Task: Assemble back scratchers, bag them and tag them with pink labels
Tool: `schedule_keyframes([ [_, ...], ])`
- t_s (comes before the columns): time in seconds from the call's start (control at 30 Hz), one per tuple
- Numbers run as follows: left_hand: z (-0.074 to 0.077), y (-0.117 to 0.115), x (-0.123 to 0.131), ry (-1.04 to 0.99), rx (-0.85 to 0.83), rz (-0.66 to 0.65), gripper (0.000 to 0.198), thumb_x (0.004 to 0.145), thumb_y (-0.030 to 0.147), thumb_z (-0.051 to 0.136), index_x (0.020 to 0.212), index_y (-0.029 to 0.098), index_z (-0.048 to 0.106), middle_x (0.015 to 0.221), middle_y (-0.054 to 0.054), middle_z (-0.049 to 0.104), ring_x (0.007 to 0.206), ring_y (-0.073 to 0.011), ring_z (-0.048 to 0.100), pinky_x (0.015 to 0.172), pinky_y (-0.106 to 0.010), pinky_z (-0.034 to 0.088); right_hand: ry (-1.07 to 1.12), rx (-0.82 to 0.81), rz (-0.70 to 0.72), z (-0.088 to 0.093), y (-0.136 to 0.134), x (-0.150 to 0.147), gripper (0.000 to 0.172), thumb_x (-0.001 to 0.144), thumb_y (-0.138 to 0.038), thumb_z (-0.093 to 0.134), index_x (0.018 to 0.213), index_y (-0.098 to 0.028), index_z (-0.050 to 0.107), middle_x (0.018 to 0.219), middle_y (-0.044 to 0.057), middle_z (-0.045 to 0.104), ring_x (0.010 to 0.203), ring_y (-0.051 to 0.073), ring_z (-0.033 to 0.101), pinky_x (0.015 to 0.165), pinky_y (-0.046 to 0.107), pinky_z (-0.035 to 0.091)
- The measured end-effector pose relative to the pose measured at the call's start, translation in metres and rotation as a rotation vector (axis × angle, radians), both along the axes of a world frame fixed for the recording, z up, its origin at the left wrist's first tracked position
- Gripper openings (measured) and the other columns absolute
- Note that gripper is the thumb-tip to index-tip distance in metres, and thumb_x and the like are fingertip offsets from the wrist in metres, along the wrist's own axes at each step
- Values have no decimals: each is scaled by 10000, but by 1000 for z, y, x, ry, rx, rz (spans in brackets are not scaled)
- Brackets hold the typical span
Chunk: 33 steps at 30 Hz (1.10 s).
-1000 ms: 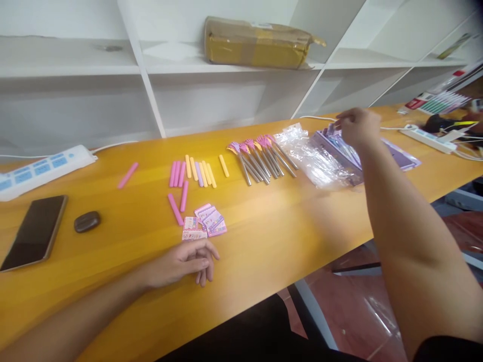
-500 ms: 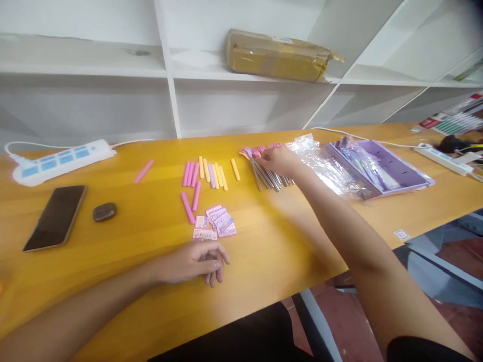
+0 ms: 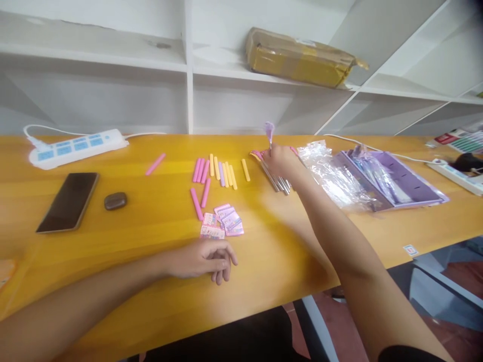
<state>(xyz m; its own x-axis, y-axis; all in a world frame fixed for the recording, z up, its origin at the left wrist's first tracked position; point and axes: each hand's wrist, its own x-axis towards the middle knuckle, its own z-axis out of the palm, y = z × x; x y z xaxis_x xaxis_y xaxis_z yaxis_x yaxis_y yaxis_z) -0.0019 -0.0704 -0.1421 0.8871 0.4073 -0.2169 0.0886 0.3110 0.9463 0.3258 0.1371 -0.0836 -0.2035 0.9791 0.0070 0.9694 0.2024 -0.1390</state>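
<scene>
My right hand (image 3: 281, 162) is closed on a thin metal rod with a purple fan-shaped head (image 3: 269, 130), which points up above the fingers. Beneath that hand lies a bunch of similar metal rods (image 3: 278, 182) with pink and orange heads, partly hidden by it. My left hand (image 3: 213, 260) rests on the table near the front, holding nothing, its fingers loosely bent and apart. Just beyond it lie small pink and purple printed cards (image 3: 231, 221). Pink sticks (image 3: 196, 203), yellow sticks (image 3: 245, 170) and a purple stick (image 3: 221, 174) lie farther back.
Clear plastic bags (image 3: 335, 176) lie right of the rods, beside a purple box (image 3: 411, 176) holding wrapped items. On the left are a phone (image 3: 68, 202), a dark small case (image 3: 115, 201) and a power strip (image 3: 79, 148). A taped parcel (image 3: 302, 60) sits on the shelf.
My right hand has raised a purple-headed rod from the bunch, turning its head upward. My left hand stays resting. The whole view has shifted slightly.
</scene>
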Motion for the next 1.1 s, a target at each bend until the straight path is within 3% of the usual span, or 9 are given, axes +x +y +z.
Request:
schedule_keyframes([
  [0.1,0,0,0,-1,9,0,408,1046,581,657,1135,183,639,918,-50,755,682,-120,693,693,-283,548,100,21,-25,10,-2,-29,477,1117,-509,377,1368,-181,617,1147,215,741,1060,394,686,960,487,515],
  [0.2,-1,0,0,3,14,-3,418,1040,589,661,1137,183,640,922,-53,757,682,-120,693,696,-284,551,229,-63,216,10,-5,-60,539,1044,-606,591,1433,-233,609,1310,156,726,1154,360,694,1022,472,538],
  [0.27,-2,0,0,7,18,-5,422,1035,591,666,1133,182,639,915,-52,754,679,-119,690,695,-282,549,267,-67,372,4,-7,-76,806,876,-641,825,1526,-239,569,1498,166,634,1338,396,633,1141,506,506],
  [0.33,-3,-1,0,8,18,-9,414,1037,583,665,1135,182,638,911,-50,750,683,-119,690,699,-281,550,255,-76,434,-2,-8,-86,1098,718,-605,972,1626,-225,487,1616,188,539,1471,426,551,1226,522,458],
  [0.43,-4,-1,0,8,14,-11,397,1040,565,664,1142,181,638,916,-47,747,697,-118,694,707,-280,554,206,-123,450,-12,-7,-94,1296,615,-505,1055,1693,-209,401,1644,200,517,1491,426,553,1234,509,462],
  [0.57,-2,-1,0,23,6,-14,375,1035,536,678,1136,177,637,917,-44,748,700,-116,692,717,-279,555,171,-104,435,-19,-7,-97,1259,613,-393,1068,1681,-218,425,1568,206,584,1370,425,656,1152,532,525],
  [0.83,-3,-1,-1,17,17,-7,358,1046,521,670,1140,176,642,914,-44,752,692,-115,686,709,-280,550,194,-96,455,-24,-3,-98,1110,647,-371,1047,1601,-177,514,1528,209,631,1369,394,664,1157,495,529],
  [1.0,-6,2,-1,-38,-31,4,419,1026,569,695,1143,171,637,904,-54,767,659,-115,684,686,-275,533,125,-22,467,-16,-11,-97,1120,709,-364,1003,1653,-134,445,1614,249,545,1382,425,652,1148,527,540],
  [1.1,-9,4,-1,-88,-100,41,434,1009,555,730,1158,160,631,911,-78,782,648,-128,698,647,-267,511,102,78,474,-3,-32,-90,1142,742,-325,964,1705,-147,378,1670,273,470,1352,465,660,1086,582,570],
])
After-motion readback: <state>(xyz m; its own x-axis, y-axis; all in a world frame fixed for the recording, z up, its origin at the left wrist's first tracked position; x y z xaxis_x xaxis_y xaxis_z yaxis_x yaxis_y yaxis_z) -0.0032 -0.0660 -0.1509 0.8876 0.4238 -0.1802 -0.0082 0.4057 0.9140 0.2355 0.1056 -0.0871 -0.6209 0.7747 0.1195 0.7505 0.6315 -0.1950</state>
